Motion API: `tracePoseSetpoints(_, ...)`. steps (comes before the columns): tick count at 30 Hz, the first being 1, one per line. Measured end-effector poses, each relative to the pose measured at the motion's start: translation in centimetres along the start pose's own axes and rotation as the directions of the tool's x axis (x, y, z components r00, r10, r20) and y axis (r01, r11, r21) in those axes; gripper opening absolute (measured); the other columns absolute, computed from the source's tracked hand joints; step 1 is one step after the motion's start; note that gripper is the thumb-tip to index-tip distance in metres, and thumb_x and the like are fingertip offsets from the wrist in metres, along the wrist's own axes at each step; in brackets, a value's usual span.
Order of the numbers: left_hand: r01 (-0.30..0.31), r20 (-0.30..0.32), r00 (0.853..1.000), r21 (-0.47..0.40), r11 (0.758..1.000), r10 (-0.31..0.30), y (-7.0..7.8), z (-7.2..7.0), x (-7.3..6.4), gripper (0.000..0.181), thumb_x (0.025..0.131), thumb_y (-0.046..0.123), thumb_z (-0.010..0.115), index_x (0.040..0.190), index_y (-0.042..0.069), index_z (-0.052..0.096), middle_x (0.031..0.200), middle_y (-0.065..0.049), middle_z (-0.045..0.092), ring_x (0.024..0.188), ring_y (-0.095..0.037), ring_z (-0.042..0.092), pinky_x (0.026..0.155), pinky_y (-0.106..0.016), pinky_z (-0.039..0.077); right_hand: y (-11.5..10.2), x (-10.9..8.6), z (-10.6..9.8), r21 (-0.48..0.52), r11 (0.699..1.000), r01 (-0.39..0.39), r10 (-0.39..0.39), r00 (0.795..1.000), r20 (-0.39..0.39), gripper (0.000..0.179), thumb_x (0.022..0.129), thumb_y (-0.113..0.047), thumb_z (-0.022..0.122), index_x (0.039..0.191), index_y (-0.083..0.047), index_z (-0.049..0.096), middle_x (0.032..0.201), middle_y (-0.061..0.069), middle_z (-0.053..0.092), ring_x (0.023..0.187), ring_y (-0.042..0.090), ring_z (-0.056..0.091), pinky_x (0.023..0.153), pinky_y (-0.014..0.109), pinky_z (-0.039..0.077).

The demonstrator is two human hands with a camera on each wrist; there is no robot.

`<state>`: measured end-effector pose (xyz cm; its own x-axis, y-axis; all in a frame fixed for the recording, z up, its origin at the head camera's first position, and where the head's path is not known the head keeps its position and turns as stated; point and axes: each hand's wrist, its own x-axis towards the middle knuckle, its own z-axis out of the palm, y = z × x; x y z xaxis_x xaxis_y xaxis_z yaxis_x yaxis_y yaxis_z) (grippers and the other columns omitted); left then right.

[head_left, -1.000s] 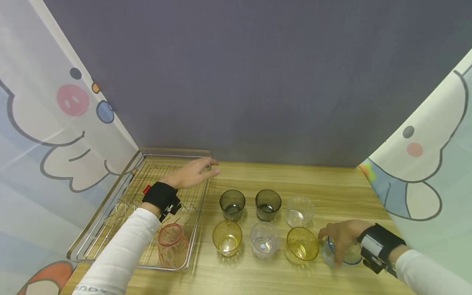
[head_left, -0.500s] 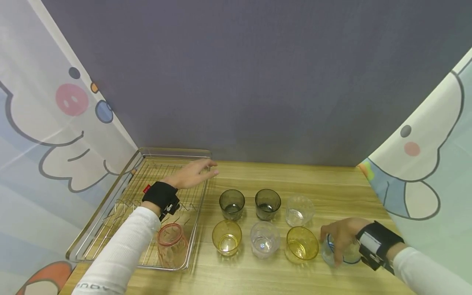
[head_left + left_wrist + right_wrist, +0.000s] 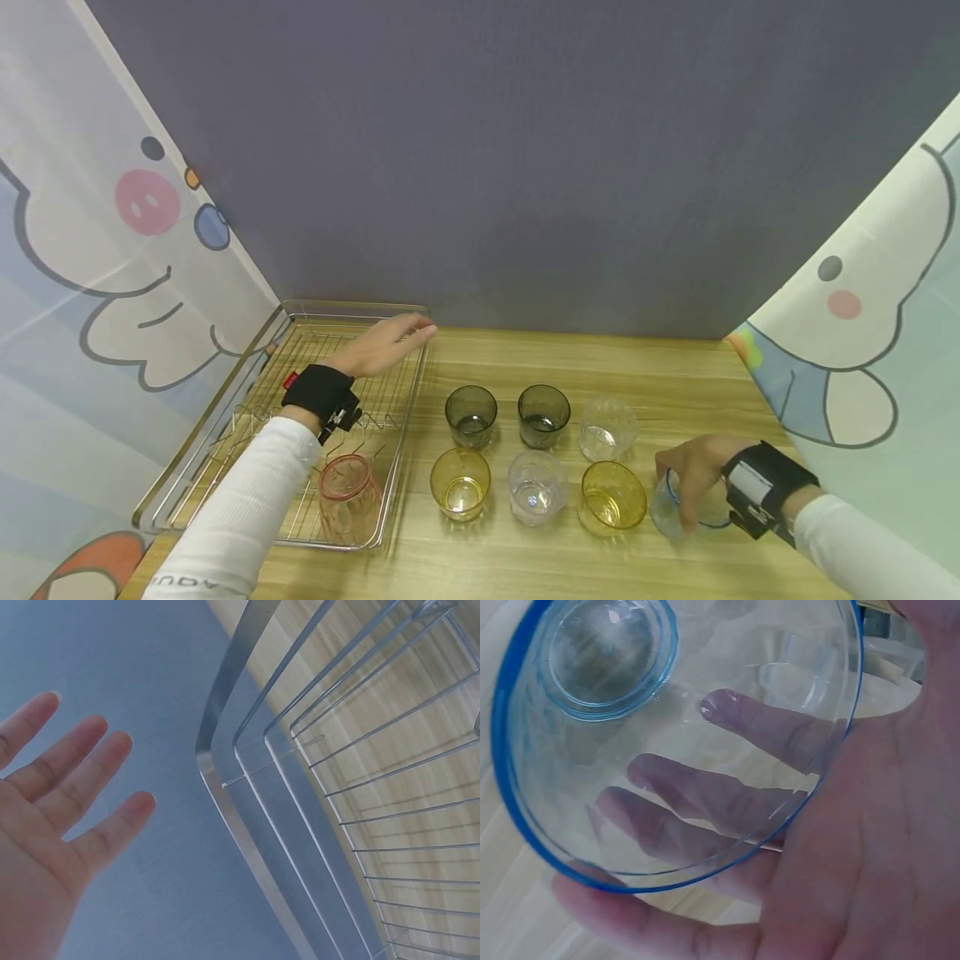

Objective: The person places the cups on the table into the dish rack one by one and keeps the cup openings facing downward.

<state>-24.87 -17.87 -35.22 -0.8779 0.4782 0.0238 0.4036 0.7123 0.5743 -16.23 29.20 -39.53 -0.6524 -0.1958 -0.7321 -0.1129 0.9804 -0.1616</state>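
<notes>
My right hand grips a clear glass with a blue rim at the right end of the front row. In the right wrist view its fingers curl along the outside of the glass wall and show through it, below the blue rim. Over the far right part of the wire rack hovers my left hand, holding nothing. The left wrist view shows its fingers spread and relaxed, apart from the rack's metal rim. Inside the rack's near right corner stands a pink glass.
Left of the held glass are yellow glasses with a clear glass between them. Behind stand two smoky grey glasses and another clear glass. A grey partition closes off the table's back.
My left hand has drifted slightly left over the rack. The right hand has stayed around the blue-rimmed glass, shifting only a little toward the back. The other glasses have not moved.
</notes>
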Motion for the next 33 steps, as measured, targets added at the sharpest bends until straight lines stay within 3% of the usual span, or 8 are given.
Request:
tracePoseSetpoints(8, -0.021, -0.026, 0.999, -0.017, 1.0, 0.021, 0.9, -1.1, 0.3, 0.055, 0.105, 0.051, 0.035, 0.14, 0.012, 0.05, 0.141, -0.012, 0.054, 0.131, -0.032, 0.051, 0.108, -0.053, 0.042, 0.0, -0.8, -1.9, 0.043, 0.998, -0.038, 0.037, 0.999, 0.016, 0.066, 0.058, -0.024, 0.092, 0.115, -0.022, 0.058, 0.121, 0.019, 0.058, 0.098, 0.037, 0.058, 0.071, 0.054, 0.056)
tracePoseSetpoints(14, -0.024, -0.026, 0.999, -0.011, 1.0, 0.024, 1.7, -1.5, 0.6, 0.055, 0.104, 0.054, 0.035, 0.14, 0.015, 0.05, 0.141, -0.008, 0.054, 0.132, -0.028, 0.051, 0.109, -0.05, 0.042, -0.3, -1.3, -3.5, 0.048, 0.999, -0.017, 0.015, 0.999, 0.031, 0.068, 0.062, -0.023, 0.091, 0.121, -0.019, 0.057, 0.113, 0.014, 0.062, 0.104, 0.036, 0.059, 0.073, 0.052, 0.056)
tracePoseSetpoints(19, -0.026, -0.017, 1.0, -0.003, 1.0, 0.026, 2.3, -1.7, 0.8, 0.058, 0.103, 0.056, 0.035, 0.142, 0.015, 0.048, 0.143, -0.008, 0.053, 0.131, -0.028, 0.051, 0.109, -0.052, 0.042, -0.5, -1.7, -4.5, 0.042, 0.999, -0.023, 0.022, 0.999, 0.032, 0.069, 0.061, -0.021, 0.089, 0.122, -0.019, 0.057, 0.121, 0.017, 0.059, 0.106, 0.037, 0.058, 0.076, 0.052, 0.056)
tracePoseSetpoints(25, -0.063, -0.022, 0.998, -0.01, 0.998, 0.062, 3.0, -2.0, 1.1, 0.059, 0.103, 0.056, 0.034, 0.145, 0.015, 0.044, 0.147, -0.009, 0.05, 0.135, -0.028, 0.048, 0.111, -0.051, 0.041, -0.4, -2.4, -5.5, 0.046, 0.999, -0.025, 0.024, 0.999, 0.027, 0.071, 0.061, -0.02, 0.088, 0.125, -0.018, 0.056, 0.127, 0.024, 0.055, 0.097, 0.036, 0.059, 0.069, 0.047, 0.058)
tracePoseSetpoints(33, -0.117, -0.057, 0.992, -0.013, 0.993, 0.116, 4.6, -2.4, 1.7, 0.059, 0.103, 0.056, 0.034, 0.147, 0.017, 0.043, 0.15, -0.007, 0.047, 0.136, -0.025, 0.047, 0.111, -0.049, 0.04, -0.9, -3.1, -7.6, 0.064, 0.998, 0.012, -0.013, 1.0, 0.018, 0.071, 0.064, -0.016, 0.084, 0.127, -0.013, 0.052, 0.121, 0.019, 0.054, 0.093, 0.029, 0.056, 0.061, 0.033, 0.054)
